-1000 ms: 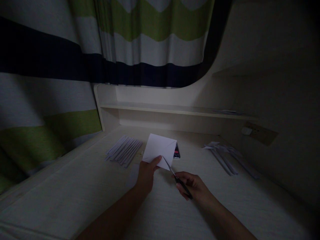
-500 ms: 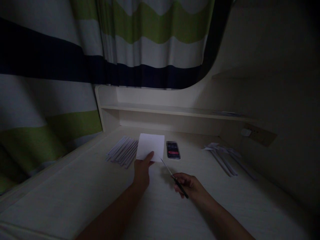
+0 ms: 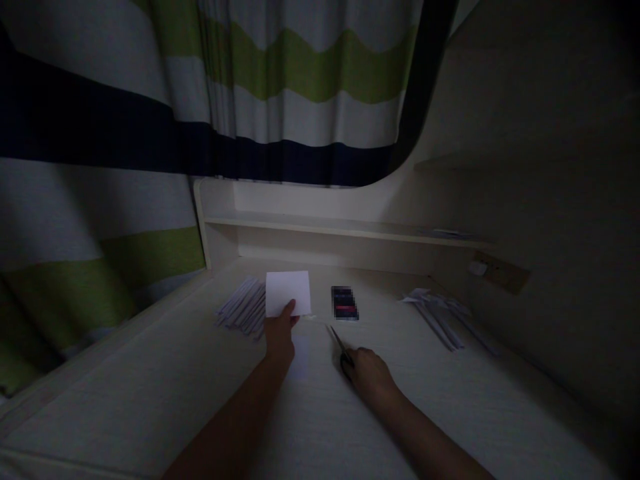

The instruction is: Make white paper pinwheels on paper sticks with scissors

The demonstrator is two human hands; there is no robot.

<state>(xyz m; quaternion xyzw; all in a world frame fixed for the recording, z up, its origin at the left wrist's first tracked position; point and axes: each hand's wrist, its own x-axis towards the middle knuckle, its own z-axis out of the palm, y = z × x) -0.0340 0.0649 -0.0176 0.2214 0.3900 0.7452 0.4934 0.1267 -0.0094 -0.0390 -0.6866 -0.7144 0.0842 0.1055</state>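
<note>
Here, left hand [image 3: 278, 333] pinches a small white paper square [image 3: 287, 292]; right hand [image 3: 367, 375] grips scissors [image 3: 340, 345].

I see a dim room with very little light. A pale desk [image 3: 150, 393] with a faint wood grain fills the lower part of my view. At its back stands a low cream shelf [image 3: 345, 228] with one rounded corner on the left. Behind and to the left hangs a curtain [image 3: 280, 87] with wavy bands of white, green and dark navy. On the right is a plain beige wall [image 3: 550, 167], and a wall socket [image 3: 500, 272] sits on it, just above the desk.
</note>
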